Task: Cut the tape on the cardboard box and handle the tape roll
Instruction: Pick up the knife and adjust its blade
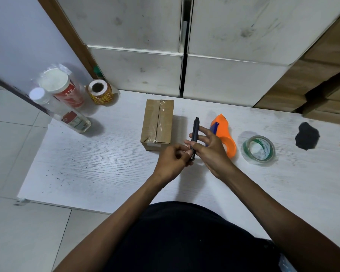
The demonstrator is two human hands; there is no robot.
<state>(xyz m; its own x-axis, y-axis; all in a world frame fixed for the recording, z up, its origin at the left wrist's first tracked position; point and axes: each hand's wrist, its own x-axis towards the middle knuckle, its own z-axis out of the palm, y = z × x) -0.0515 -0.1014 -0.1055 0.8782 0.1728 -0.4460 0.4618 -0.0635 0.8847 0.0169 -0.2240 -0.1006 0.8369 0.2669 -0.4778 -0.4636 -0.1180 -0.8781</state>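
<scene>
The person is holding a slim black utility knife (194,138) between both hands above the white table (86,163). The left hand (171,161) is pinching the near end of the knife between thumb and fingertips, and the right hand (210,148) is closing thumb and forefinger on its middle, with the remaining fingers spreading loose. Whether the blade is extended cannot be told.

The cardboard box (157,124) is sitting at 11 o'clock from the hands, just beside them, with clear tape (159,118) running lengthwise along its top seam. The box is appearing small, light and stiff-walled; it is likely to slide under blade pressure, so the free hand is best steadying it by the side walls, clear of the seam.

The tape roll (259,150) is lying flat at 3 o'clock from the hands, well apart from the box. It is appearing light and rigid, with a slick outer film; the hold is best taken through the core or across the outer rim. The orange tape dispenser (224,132) is lying between the right hand and the roll, empty of tape
</scene>
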